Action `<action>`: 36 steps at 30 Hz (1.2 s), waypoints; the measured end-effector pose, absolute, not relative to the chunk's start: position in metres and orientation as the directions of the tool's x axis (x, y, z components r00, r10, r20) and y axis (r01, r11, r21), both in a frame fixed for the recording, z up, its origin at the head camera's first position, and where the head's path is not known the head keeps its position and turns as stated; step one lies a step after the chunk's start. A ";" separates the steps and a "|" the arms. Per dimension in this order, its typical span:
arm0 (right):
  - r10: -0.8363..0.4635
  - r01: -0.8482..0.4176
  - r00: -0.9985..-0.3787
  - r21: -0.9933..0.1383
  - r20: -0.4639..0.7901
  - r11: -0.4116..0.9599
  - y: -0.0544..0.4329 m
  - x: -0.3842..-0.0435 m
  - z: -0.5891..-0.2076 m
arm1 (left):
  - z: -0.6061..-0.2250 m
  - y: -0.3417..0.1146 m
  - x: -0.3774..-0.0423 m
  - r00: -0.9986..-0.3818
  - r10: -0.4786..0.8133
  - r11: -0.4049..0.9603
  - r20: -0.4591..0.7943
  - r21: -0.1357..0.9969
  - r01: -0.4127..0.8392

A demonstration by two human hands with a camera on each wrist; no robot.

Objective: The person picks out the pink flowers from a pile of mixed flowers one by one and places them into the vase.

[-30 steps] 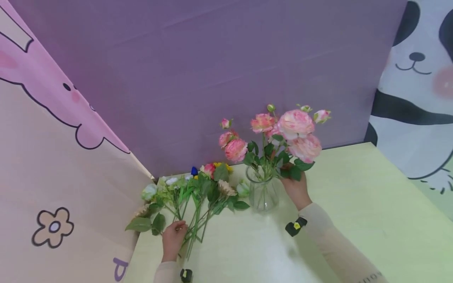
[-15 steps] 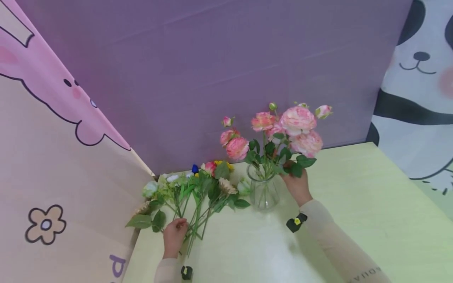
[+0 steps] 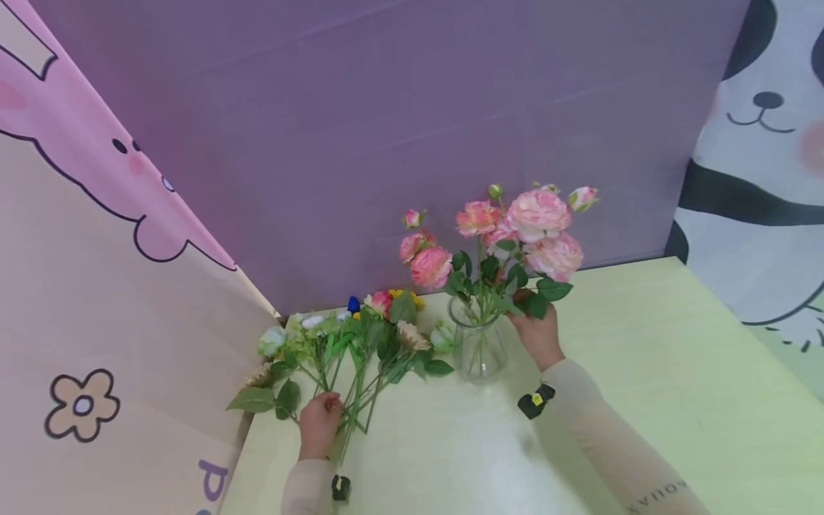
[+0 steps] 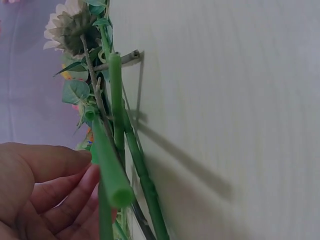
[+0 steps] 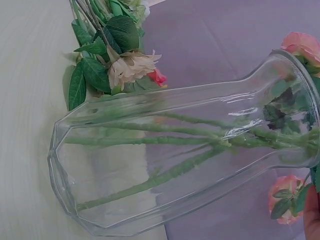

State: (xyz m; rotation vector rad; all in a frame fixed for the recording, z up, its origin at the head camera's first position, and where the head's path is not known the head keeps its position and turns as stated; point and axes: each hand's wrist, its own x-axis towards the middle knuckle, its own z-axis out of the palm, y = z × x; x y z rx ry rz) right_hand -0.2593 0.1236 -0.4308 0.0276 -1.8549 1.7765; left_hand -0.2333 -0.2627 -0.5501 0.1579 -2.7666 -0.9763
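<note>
Leafy pink peonies (image 3: 537, 214) stand in a clear glass vase (image 3: 479, 357); their green stems (image 5: 165, 177) cross inside it in the right wrist view. My right hand (image 3: 539, 336) is raised beside the vase's mouth, fingers among the peony leaves (image 3: 536, 304) and partly hidden by them, so I cannot tell how they close. Only a sliver of that hand enters the right wrist view. On the left, my left hand (image 3: 320, 425) pinches a green stem (image 4: 111, 170) between thumb and fingers, at the lower ends of a pile of loose artificial flowers (image 3: 367, 343).
The pile holds white, beige, red, yellow and blue blooms, with a beige flower (image 3: 412, 336) nearest the vase. Bare stem ends point toward the table's front. A purple backdrop (image 3: 386, 143) rises behind the pale table (image 3: 644, 372), and a printed panel (image 3: 161, 322) borders it on the left.
The left hand has shifted slightly up toward the pile. The pink peonies and right hand have moved a little left in the last half second; the vase stays put.
</note>
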 end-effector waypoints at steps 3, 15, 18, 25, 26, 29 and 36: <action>0.365 -0.370 -0.843 -0.918 0.396 0.141 0.123 -0.258 -0.429 | -0.547 -0.261 -0.234 -0.980 -0.173 0.774 0.100 0.629 -0.073; 0.412 -0.313 -0.856 -0.947 0.313 0.070 0.124 -0.266 -0.442 | -0.534 -0.246 -0.233 -0.985 -0.167 0.824 0.052 0.556 -0.110; 0.413 -0.289 -0.863 -0.955 0.292 0.070 0.127 -0.273 -0.453 | -0.534 -0.244 -0.234 -0.988 -0.131 0.845 0.079 0.530 -0.070; 0.403 -0.270 -0.862 -0.952 0.307 0.146 0.132 -0.272 -0.464 | -0.540 -0.242 -0.239 -0.989 -0.118 0.852 0.088 0.521 -0.056; 0.403 -0.271 -0.861 -0.950 0.312 0.157 0.133 -0.271 -0.465 | -0.540 -0.242 -0.239 -0.989 -0.118 0.851 0.085 0.522 -0.056; 0.404 -0.264 -0.856 -0.945 0.321 0.192 0.133 -0.269 -0.467 | -0.541 -0.242 -0.240 -0.990 -0.116 0.853 0.075 0.519 -0.061; 0.402 -0.237 -0.854 -0.934 0.332 0.267 0.129 -0.260 -0.467 | -0.544 -0.249 -0.241 -0.990 -0.138 0.828 -0.018 0.547 -0.125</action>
